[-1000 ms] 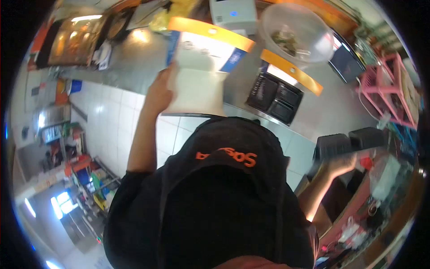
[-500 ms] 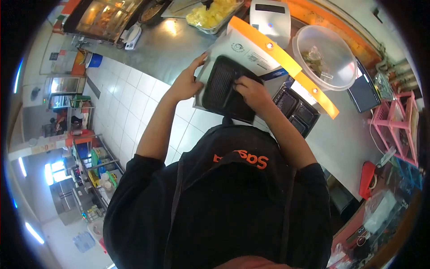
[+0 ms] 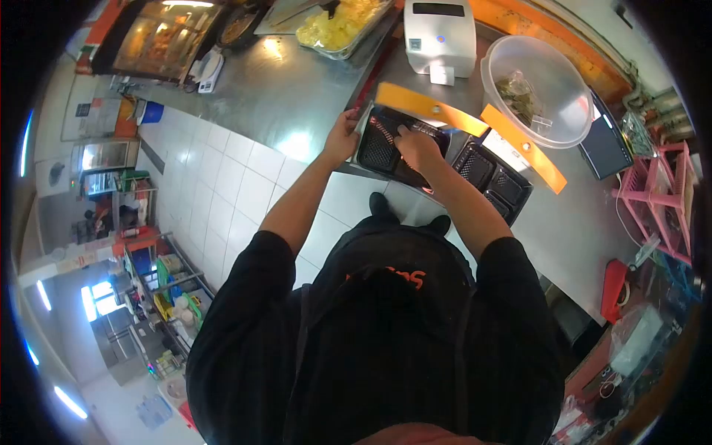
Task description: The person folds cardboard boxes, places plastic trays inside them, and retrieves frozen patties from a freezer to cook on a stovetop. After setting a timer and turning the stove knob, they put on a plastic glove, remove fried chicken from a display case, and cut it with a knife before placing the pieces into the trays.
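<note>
In front of me, a black compartment food tray (image 3: 380, 141) lies inside a carton with an orange flap (image 3: 423, 110). My right hand (image 3: 420, 151) has its fingers curled at the tray's middle divider. At the left rim, my left hand (image 3: 342, 138) is closed on the carton's edge, its fingertips partly hidden. A second black compartment tray (image 3: 475, 167) sits just to the right, beside another orange flap (image 3: 528, 147).
A white label printer (image 3: 440, 41) and a clear round tub (image 3: 538, 93) stand behind. Yellow food fills a foil tray (image 3: 343, 30) at back left. On the right are a dark tablet (image 3: 604, 144), a pink rack (image 3: 656, 196) and a red item (image 3: 612, 289).
The carton's printed white side, which stood up before, is no longer visible. The black tray has gone from tilted to lying lower, and my left hand has moved right.
</note>
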{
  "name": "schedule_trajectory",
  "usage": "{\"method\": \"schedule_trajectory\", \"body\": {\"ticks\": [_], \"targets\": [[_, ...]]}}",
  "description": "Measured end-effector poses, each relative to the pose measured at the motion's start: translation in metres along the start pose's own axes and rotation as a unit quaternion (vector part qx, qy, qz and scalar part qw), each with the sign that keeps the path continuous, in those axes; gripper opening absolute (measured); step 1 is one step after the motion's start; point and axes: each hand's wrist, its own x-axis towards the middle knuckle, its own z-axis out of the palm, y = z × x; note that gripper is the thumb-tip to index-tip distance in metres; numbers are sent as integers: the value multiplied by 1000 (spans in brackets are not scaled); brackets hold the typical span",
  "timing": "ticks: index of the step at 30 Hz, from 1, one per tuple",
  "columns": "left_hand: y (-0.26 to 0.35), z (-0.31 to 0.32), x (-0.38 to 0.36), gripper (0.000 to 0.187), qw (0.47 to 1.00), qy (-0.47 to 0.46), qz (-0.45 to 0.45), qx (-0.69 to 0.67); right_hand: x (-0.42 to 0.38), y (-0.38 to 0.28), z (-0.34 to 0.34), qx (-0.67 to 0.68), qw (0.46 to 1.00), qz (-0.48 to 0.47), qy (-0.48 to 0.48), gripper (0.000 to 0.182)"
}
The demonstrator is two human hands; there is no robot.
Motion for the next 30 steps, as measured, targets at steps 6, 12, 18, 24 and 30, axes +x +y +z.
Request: {"method": "schedule_trajectory", "body": {"ticks": [6,12,18,24,30], "targets": [[-22,20,14,38,953,64,-3,295,18,7,23,11,996,85,-13,14],[-35,25,11,27,953,107,75,272,20,7,37,-41,991,123,-29,17],[-8,-11,-95,24,962,-64,186,192,15,-9,20,-8,980,197,-40,29],[-91,-147,-246,22,943,-175,52,279,30,-53,14,-45,943,324,-60,39],[-228,-378,-368,18,972,53,-6,228,45,-88,49,-46,877,476,41,45]]}}
